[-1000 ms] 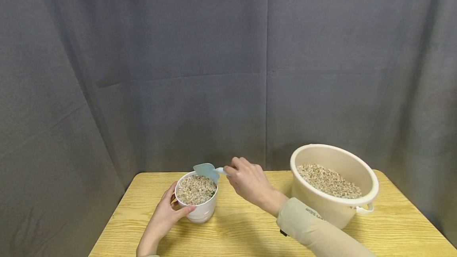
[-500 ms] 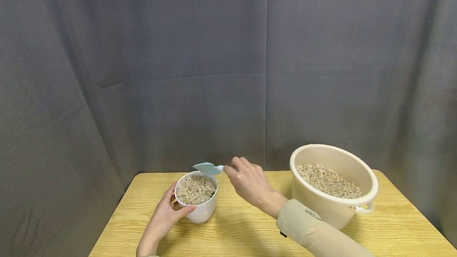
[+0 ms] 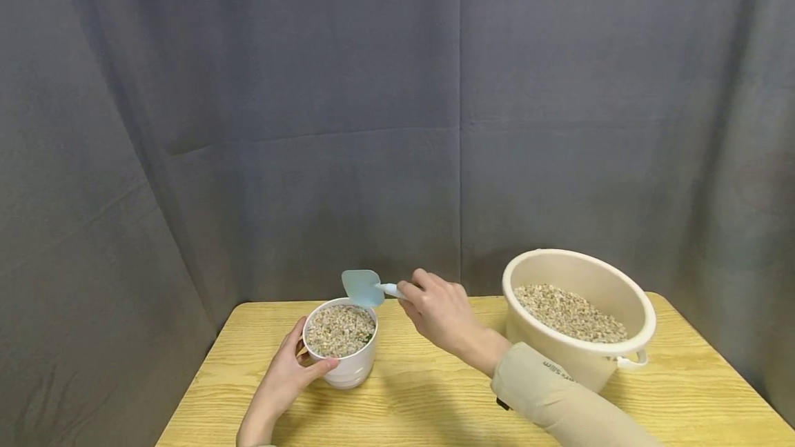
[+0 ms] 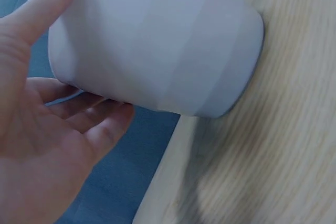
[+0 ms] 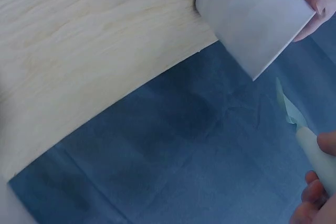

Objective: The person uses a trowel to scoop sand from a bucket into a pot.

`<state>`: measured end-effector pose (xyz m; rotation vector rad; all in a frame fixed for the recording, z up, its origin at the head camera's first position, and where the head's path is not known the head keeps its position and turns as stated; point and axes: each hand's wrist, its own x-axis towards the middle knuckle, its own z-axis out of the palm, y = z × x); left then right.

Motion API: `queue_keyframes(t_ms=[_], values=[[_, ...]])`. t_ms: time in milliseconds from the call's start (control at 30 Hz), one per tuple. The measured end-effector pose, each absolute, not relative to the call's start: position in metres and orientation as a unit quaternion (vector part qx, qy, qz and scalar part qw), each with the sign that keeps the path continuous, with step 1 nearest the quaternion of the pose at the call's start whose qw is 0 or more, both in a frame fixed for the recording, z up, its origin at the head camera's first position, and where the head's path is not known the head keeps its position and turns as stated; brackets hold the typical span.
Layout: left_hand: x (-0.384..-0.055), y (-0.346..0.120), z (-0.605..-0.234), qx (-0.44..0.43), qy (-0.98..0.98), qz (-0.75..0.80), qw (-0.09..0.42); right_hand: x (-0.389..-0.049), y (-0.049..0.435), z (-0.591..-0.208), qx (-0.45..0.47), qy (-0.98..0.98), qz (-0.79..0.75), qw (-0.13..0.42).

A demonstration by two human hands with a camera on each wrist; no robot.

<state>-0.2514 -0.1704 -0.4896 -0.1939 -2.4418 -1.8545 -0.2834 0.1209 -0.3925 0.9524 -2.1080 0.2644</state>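
Note:
A white flowerpot (image 3: 351, 370) stands on the table, filled with pale gravel (image 3: 338, 330); a bit of dark green shows at the gravel's right edge. My left hand (image 3: 287, 370) grips the pot from its left side, thumb near the front rim and fingers around the back. In the left wrist view the pot's ribbed wall (image 4: 157, 40) lies between thumb and fingers. My right hand (image 3: 439, 310) holds a small light blue trowel (image 3: 363, 287) by its handle. The blade is just above the pot's back right rim, its broad face toward me, with no gravel visible on it.
A large cream bucket (image 3: 528, 336) with gravel in it stands on the right of the wooden table (image 3: 217, 392), a white handle (image 3: 633, 362) at its front right. A grey curtain (image 3: 348, 123) hangs close behind the table's back edge.
The trowel has risen a little from the pot's rim, and its blade has turned from edge-on to broad side. My right hand has shifted slightly right; the left hand keeps its hold.

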Motion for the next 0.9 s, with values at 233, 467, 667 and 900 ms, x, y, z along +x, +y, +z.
queue_keyframes(t_ms=[233, 467, 667, 900], values=[[-0.249, -0.169, -0.484, -0.061, -0.814, -0.577, 0.031, -0.280, 0.148, -0.370, 0.380, -0.829, 0.108, 0.395], [-0.240, -0.165, -0.457, -0.052, -0.878, -0.473, 0.053, -0.284, 0.193, -0.344, 0.388, -0.829, 0.121, 0.384], [-0.235, -0.149, -0.434, -0.078, -0.871, -0.475, 0.099, -0.285, 0.242, -0.321, 0.371, -0.835, 0.110, 0.390], [-0.237, -0.116, -0.420, -0.132, -0.854, -0.490, 0.120, -0.273, 0.301, -0.294, 0.332, -0.856, 0.072, 0.389]])
